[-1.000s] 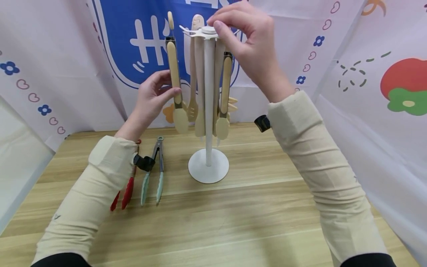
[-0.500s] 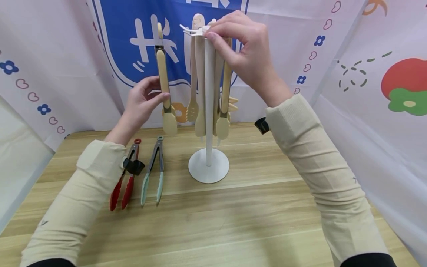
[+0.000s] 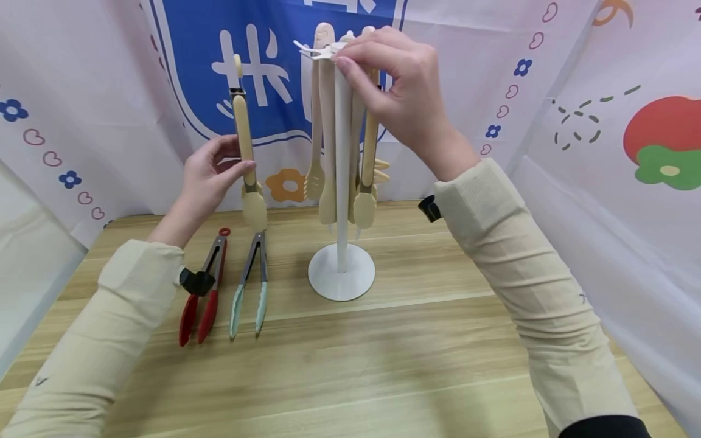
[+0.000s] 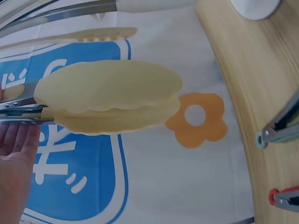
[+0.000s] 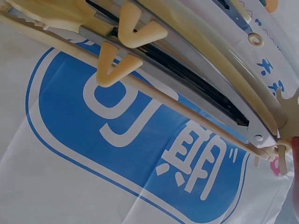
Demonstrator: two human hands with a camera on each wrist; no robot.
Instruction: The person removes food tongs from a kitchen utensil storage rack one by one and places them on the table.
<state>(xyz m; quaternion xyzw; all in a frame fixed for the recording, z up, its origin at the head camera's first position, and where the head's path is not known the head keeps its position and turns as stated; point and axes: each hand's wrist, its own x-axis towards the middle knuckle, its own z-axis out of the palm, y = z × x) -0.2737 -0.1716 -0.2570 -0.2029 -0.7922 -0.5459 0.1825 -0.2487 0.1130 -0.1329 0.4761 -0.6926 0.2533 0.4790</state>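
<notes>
Here the left hand point(image 3: 205, 173) pinches cream silicone-tipped tongs point(image 3: 244, 152) upright, clear of the white hanging rack point(image 3: 341, 182), above the wooden surface point(image 3: 383, 353). The right hand point(image 3: 402, 91) has its fingers curled round the rack's top. A loose pinch could drop the tongs onto the teal-tipped tongs point(image 3: 249, 286) below; tugging could tip the rack.

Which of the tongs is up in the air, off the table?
The beige tongs, gripped by the left hand; the red and green pairs lie flat.
</notes>
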